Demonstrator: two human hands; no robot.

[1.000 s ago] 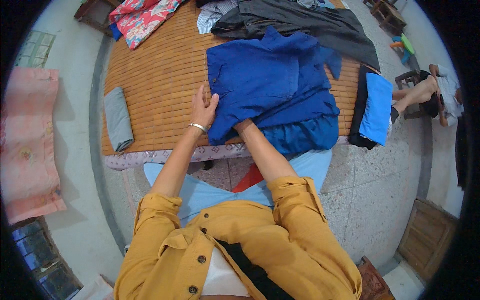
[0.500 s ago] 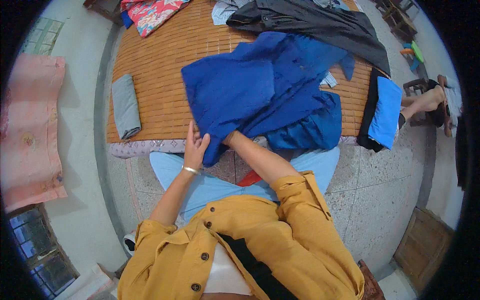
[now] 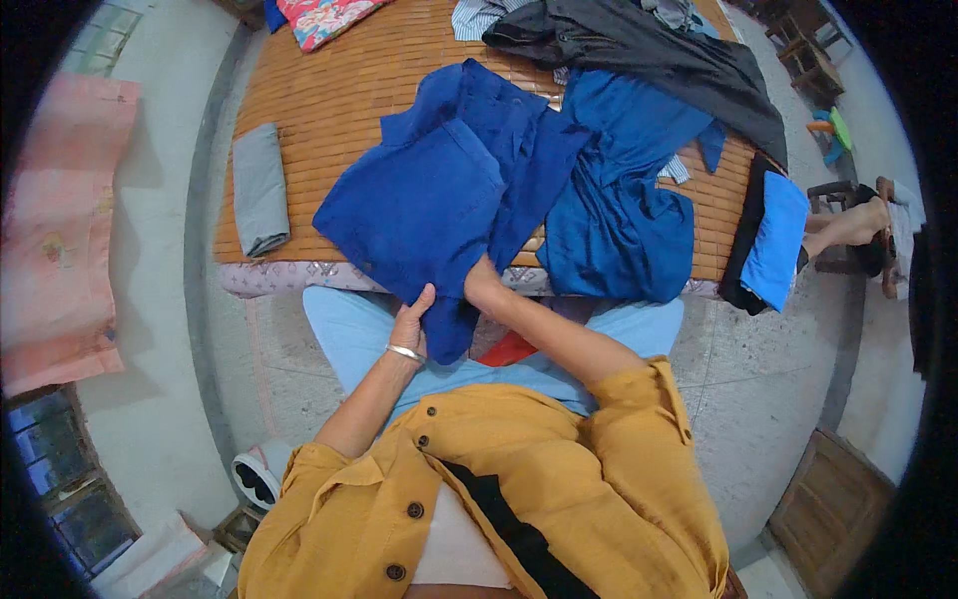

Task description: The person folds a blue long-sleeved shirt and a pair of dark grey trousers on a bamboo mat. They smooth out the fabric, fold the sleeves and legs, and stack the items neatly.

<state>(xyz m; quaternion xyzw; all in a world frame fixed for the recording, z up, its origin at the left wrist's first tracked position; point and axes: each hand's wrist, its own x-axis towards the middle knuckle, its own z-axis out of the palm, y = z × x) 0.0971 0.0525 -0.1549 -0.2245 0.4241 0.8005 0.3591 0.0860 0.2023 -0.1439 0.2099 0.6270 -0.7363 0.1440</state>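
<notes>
A royal-blue garment [image 3: 414,200], which looks like a buttoned shirt, lies rumpled over the near edge of the bed mat, with its lower end hanging towards my lap. At the left side of this hanging end is my left hand [image 3: 410,324], its thumb up along the cloth and its fingers hidden behind the fabric. My right hand [image 3: 483,283] reaches into or under the cloth from the right, so its fingers are out of sight. Just right of the shirt lies a darker, smoother blue garment [image 3: 624,220], spread in loose folds.
The bed has a brown slatted mat [image 3: 329,110]. A rolled grey cloth [image 3: 260,190] lies left; folded black cloth [image 3: 743,270] and bright blue cloth [image 3: 774,240] lie right. Dark trousers [image 3: 649,65] and a red floral cloth [image 3: 324,18] lie farther back. Another person's leg [image 3: 848,222] shows at right.
The royal-blue shirt has come left and nearer to me, off the darker blue garment, which now shows much more. Both hands have shifted slightly right and towards my lap.
</notes>
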